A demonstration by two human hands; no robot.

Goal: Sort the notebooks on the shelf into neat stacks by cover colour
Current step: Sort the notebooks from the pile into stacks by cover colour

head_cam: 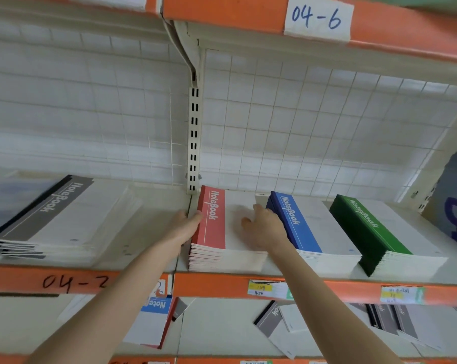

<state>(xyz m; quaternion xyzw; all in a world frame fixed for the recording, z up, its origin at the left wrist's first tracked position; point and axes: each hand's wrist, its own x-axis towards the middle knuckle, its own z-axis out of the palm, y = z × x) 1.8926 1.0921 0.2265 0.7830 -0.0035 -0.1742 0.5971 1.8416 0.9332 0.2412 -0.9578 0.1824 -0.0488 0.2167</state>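
On the white metal shelf point(156, 203), mid-frame, the left hand point(186, 224) (grip hidden) braces the red-banded paper notebook stack point(209, 233), right hand point(265, 228) spread flat atop; uneven pushing could skew it.

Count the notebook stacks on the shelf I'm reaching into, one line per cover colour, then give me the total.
Grey stack: 1
Red stack: 1
Blue stack: 1
Green stack: 1
Total: 4 stacks
The blurred pale shape at the far left of the shelf is not counted, because it is too unclear to identify.
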